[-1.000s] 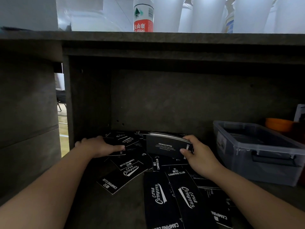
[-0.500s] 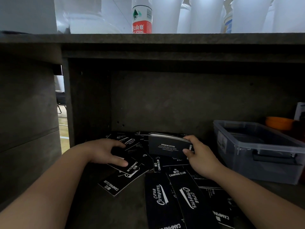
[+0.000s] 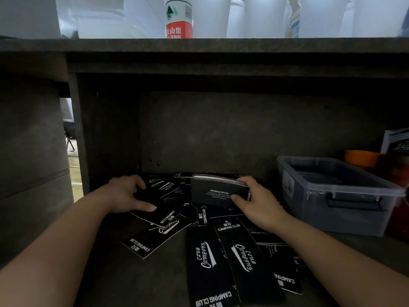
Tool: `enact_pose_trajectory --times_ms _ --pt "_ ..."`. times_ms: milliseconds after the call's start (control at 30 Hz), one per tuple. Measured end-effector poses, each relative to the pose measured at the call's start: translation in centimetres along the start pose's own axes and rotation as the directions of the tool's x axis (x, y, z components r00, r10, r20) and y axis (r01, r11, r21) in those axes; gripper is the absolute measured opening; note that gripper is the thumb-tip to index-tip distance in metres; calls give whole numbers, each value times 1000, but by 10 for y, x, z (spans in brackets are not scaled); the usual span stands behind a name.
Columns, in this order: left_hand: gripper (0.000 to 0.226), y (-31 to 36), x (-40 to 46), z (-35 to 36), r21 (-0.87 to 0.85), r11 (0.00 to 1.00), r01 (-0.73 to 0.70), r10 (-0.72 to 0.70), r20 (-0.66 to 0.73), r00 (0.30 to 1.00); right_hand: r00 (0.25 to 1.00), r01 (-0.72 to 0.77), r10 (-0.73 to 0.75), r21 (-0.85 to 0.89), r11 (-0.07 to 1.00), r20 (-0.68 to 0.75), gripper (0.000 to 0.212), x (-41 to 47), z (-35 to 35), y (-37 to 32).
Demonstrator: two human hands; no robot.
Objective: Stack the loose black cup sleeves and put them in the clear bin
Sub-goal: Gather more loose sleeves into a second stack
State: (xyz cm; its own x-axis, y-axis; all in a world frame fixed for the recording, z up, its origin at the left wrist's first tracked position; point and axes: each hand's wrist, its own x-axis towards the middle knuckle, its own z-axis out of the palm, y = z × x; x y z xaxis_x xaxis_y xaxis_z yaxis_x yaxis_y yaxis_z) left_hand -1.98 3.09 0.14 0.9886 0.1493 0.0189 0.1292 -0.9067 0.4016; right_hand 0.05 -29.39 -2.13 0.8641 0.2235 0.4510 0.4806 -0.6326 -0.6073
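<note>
Several flat black cup sleeves (image 3: pixel 208 258) with white lettering lie scattered on the dark shelf. My right hand (image 3: pixel 254 202) grips a stack of sleeves (image 3: pixel 218 192) standing on edge at the back of the pile. My left hand (image 3: pixel 127 193) pinches one loose sleeve (image 3: pixel 159 212) at the left of the pile, thumb on top and fingers curled round its far edge. The clear bin (image 3: pixel 336 196) stands to the right of the stack, with dark sleeves lying inside it.
The shelf is a dark recess with a back wall (image 3: pixel 221 134) and a left side panel (image 3: pixel 106 138). An orange bowl (image 3: pixel 360 158) sits behind the bin. A water bottle (image 3: pixel 178 17) stands on the counter above.
My left hand has pulled back from the far left of the pile towards me, dragging one sleeve under its fingers. My right hand holds the stack in the same place.
</note>
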Motion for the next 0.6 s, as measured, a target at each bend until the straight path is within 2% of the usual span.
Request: enact_pose_trajectory --times_ms 67,133,200,267,367,400,467,567,600 --pt "88 1 3 5 88 995 48 -46 -26 999 1000 6 -6 -3 1000 0 29 0 0 0" --pt "105 3 2 10 152 974 167 -173 27 985 1000 10 -10 -10 1000 -5 30 0 0 1" --pt "117 2 2 10 68 970 233 -236 45 971 1000 10 -10 -11 1000 -8 30 0 1 1" --pt "110 3 0 8 -92 971 219 -219 7 976 1000 10 -10 -5 1000 -9 29 1 1 2" --pt "95 7 0 9 -372 926 68 -132 -152 980 1000 19 -19 -6 1000 -9 30 1 1 2" --pt "95 9 1 8 -402 916 -16 -90 -244 966 1000 22 -22 -8 1000 -8 30 1 1 2" --pt "95 15 1 8 -444 866 -230 7 -449 893 1000 22 -22 -6 1000 -5 30 1 1 2" --pt "78 27 -2 7 -618 618 -486 53 -585 810 1000 19 -19 0 1000 -3 30 1 1 2" --pt "66 29 -2 9 -615 587 -527 78 -605 793 1000 21 -21 -2 1000 -3 30 0 1 2"
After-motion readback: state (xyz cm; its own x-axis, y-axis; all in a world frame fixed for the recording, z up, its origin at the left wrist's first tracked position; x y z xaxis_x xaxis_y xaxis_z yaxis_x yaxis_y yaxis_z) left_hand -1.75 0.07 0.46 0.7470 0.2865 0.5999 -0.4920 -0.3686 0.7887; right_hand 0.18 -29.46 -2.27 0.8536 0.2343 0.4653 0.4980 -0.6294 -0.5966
